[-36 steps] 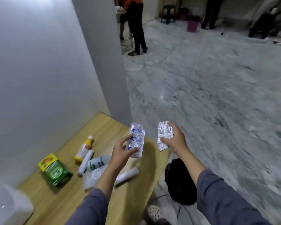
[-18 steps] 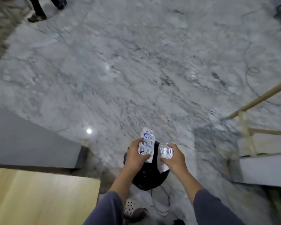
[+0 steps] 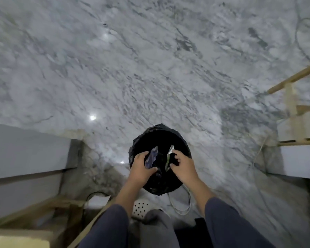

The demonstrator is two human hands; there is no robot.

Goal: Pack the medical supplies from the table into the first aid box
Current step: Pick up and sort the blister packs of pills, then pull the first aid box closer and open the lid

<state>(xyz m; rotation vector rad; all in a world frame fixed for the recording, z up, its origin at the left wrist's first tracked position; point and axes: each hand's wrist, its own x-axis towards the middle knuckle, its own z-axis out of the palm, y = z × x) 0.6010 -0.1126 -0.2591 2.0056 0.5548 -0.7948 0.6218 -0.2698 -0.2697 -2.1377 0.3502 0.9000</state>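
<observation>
I look straight down at a round bin lined with a black bag (image 3: 161, 135) on the marble floor. My left hand (image 3: 141, 167) is over its opening, gripping a blister pack (image 3: 151, 158) that looks dark in the bin's shadow. My right hand (image 3: 183, 165) is beside it over the bin; a second silvery blister pack (image 3: 170, 151) stands edge-on at its fingertips, and the fingers look loosened around it. The first aid box and the other supplies are out of view.
The wooden table's corner (image 3: 16, 242) shows at the bottom left, with a grey wall panel (image 3: 25, 154) above it. A wooden frame (image 3: 293, 81) stands at the right. A cable (image 3: 179, 206) and a white perforated shoe (image 3: 141, 208) lie near my knees.
My view swung from the table down to the floor. Both hands carried the blister packs off the table and lowered them into the mouth of the black bin.
</observation>
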